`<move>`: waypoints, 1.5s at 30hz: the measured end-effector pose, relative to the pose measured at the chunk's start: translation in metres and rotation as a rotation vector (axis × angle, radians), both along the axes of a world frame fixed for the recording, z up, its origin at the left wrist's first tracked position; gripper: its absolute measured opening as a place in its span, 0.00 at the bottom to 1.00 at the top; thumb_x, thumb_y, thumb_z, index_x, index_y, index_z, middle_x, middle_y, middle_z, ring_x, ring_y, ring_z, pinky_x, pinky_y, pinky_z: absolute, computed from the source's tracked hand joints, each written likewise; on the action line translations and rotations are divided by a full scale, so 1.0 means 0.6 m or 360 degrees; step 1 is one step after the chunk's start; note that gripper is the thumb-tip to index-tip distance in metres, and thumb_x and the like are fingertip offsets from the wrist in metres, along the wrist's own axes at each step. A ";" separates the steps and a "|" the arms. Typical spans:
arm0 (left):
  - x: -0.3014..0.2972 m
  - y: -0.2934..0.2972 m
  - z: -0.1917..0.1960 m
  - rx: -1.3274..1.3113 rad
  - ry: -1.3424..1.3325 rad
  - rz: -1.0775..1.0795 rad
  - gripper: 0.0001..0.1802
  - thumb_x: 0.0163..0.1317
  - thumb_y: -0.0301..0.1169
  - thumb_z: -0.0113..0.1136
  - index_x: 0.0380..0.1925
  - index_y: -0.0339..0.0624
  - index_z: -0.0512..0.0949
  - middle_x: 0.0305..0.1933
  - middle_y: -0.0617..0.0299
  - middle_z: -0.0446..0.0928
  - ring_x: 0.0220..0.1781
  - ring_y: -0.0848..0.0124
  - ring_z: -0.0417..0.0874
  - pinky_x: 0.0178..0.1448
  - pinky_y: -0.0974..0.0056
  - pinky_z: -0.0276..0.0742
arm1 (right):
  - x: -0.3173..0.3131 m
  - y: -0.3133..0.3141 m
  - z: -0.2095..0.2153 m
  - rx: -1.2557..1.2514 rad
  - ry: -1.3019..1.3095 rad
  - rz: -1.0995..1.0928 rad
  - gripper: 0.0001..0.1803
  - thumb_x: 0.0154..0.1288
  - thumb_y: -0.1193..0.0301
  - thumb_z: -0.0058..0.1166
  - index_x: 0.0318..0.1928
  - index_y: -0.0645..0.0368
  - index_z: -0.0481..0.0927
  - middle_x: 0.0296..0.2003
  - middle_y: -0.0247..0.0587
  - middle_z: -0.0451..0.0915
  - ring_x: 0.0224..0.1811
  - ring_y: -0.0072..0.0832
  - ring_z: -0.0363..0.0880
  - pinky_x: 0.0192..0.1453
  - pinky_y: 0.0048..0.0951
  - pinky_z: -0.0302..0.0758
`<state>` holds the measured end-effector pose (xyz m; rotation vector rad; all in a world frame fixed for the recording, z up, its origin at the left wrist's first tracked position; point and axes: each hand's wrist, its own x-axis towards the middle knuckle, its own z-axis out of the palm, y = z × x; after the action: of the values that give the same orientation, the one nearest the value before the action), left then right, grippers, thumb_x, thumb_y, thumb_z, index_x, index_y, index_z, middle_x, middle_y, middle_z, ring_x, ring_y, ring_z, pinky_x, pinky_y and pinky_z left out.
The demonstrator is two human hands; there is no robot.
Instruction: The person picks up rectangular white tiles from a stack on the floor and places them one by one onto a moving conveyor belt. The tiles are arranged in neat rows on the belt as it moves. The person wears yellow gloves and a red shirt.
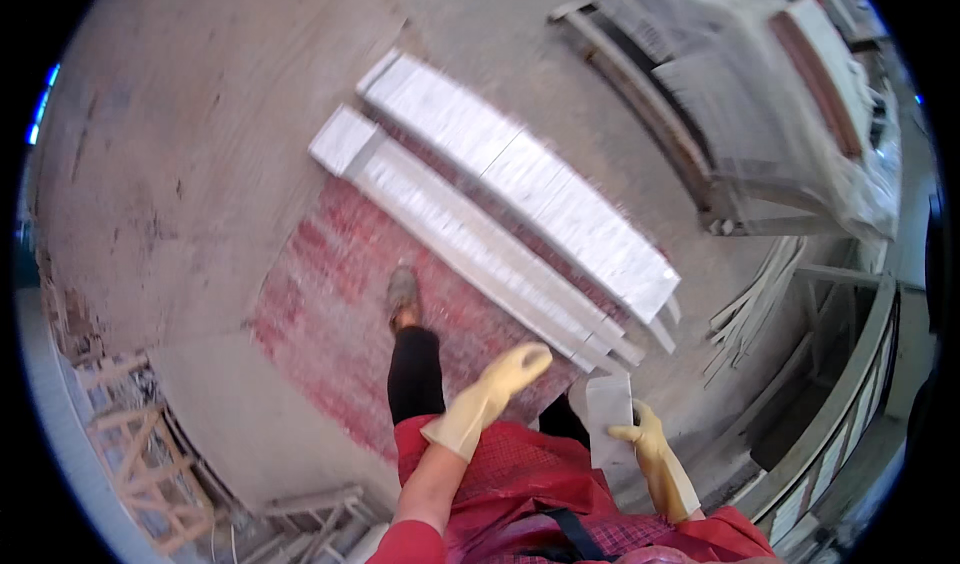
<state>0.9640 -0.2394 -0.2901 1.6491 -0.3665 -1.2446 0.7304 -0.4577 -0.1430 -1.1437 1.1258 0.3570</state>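
The floor point(200, 184), grey-brown, bears a worn red patch point(335, 279). Two long rows of white pieces lie roughly parallel, set slantwise: the near row point(455, 214) over the red patch, the far row point(510, 154) just beside it. Pale thin strips point(757, 294) lie loosely bunched at right.

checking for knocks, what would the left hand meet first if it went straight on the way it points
Probably the nearer row of pale pieces, toward its lower-right end, though the height of the left hand above it is unclear.
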 end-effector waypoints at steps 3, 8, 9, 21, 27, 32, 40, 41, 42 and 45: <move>-0.109 -0.062 0.077 -0.0297 0.0749 0.0017 0.42 0.77 0.67 0.60 0.77 0.48 0.75 0.74 0.58 0.81 0.74 0.62 0.81 0.76 0.49 0.76 | -0.030 -0.024 0.101 0.0035 -0.0184 -0.0159 0.49 0.47 0.70 0.79 0.73 0.70 0.76 0.60 0.50 0.88 0.62 0.40 0.87 0.70 0.41 0.81; -0.211 -0.153 0.243 -0.0554 0.1156 0.0224 0.62 0.65 0.83 0.53 0.85 0.49 0.64 0.82 0.56 0.73 0.82 0.60 0.74 0.81 0.44 0.74 | -0.035 -0.059 0.211 0.0333 -0.0588 -0.0161 0.52 0.50 0.65 0.79 0.76 0.68 0.72 0.64 0.49 0.84 0.66 0.40 0.84 0.74 0.42 0.78; -0.233 -0.155 0.245 -0.0631 0.1199 0.0344 0.63 0.64 0.84 0.53 0.85 0.48 0.65 0.82 0.56 0.74 0.81 0.59 0.75 0.80 0.45 0.75 | -0.034 -0.062 0.227 0.0383 -0.0651 -0.0123 0.52 0.51 0.64 0.79 0.76 0.68 0.72 0.65 0.48 0.84 0.66 0.39 0.84 0.74 0.41 0.77; -0.323 -0.209 0.539 -0.1108 0.1097 0.0742 0.67 0.65 0.88 0.38 0.79 0.39 0.71 0.74 0.52 0.80 0.70 0.57 0.84 0.73 0.51 0.83 | -0.082 -0.123 0.407 -0.0117 -0.0780 0.0735 0.52 0.64 0.45 0.75 0.81 0.59 0.72 0.71 0.51 0.79 0.74 0.44 0.78 0.78 0.43 0.73; -0.375 -0.197 0.582 -0.1133 0.0739 0.0686 0.50 0.75 0.71 0.46 0.74 0.36 0.76 0.70 0.51 0.83 0.66 0.60 0.87 0.68 0.52 0.86 | -0.141 -0.113 0.454 -0.0637 -0.0741 0.1036 0.47 0.67 0.41 0.69 0.79 0.52 0.76 0.70 0.58 0.81 0.73 0.51 0.79 0.78 0.45 0.73; -0.408 -0.146 0.581 -0.1157 0.0157 0.0751 0.26 0.69 0.25 0.74 0.66 0.31 0.83 0.59 0.52 0.89 0.53 0.68 0.91 0.57 0.59 0.90 | -0.158 -0.055 0.484 -0.0781 -0.0790 0.1174 0.38 0.71 0.43 0.68 0.73 0.51 0.82 0.65 0.58 0.83 0.69 0.54 0.81 0.74 0.48 0.76; -0.482 0.001 0.500 -0.1353 0.0431 0.0814 0.35 0.77 0.45 0.66 0.76 0.40 0.73 0.71 0.52 0.79 0.70 0.61 0.81 0.69 0.51 0.83 | -0.214 0.110 0.455 -0.2013 -0.0925 0.1390 0.44 0.70 0.42 0.67 0.79 0.49 0.74 0.45 0.52 0.90 0.50 0.55 0.88 0.52 0.52 0.82; -0.499 0.016 0.495 -0.1434 0.0642 0.0830 0.37 0.77 0.49 0.65 0.78 0.41 0.72 0.73 0.52 0.78 0.72 0.60 0.80 0.72 0.50 0.81 | -0.227 0.135 0.449 -0.2026 -0.0883 0.1385 0.49 0.70 0.40 0.66 0.82 0.53 0.68 0.44 0.54 0.89 0.50 0.53 0.89 0.54 0.52 0.83; -0.512 0.034 0.493 -0.1523 0.0841 0.0837 0.39 0.77 0.52 0.63 0.79 0.43 0.70 0.74 0.52 0.77 0.74 0.59 0.78 0.74 0.48 0.79 | -0.240 0.162 0.455 -0.1941 -0.0796 0.1359 0.51 0.69 0.38 0.66 0.82 0.53 0.67 0.47 0.55 0.89 0.50 0.55 0.89 0.56 0.52 0.83; -0.551 0.097 0.489 -0.1693 0.1290 0.0760 0.44 0.77 0.62 0.60 0.82 0.47 0.67 0.79 0.52 0.73 0.80 0.55 0.73 0.80 0.44 0.74 | -0.276 0.233 0.463 -0.1769 -0.0581 0.1340 0.59 0.67 0.33 0.65 0.86 0.54 0.58 0.57 0.60 0.88 0.53 0.59 0.89 0.60 0.51 0.84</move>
<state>0.6332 -0.1813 0.0030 0.2402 -0.0651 -0.9595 0.5648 -0.3178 0.1346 -2.5520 0.3965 0.1117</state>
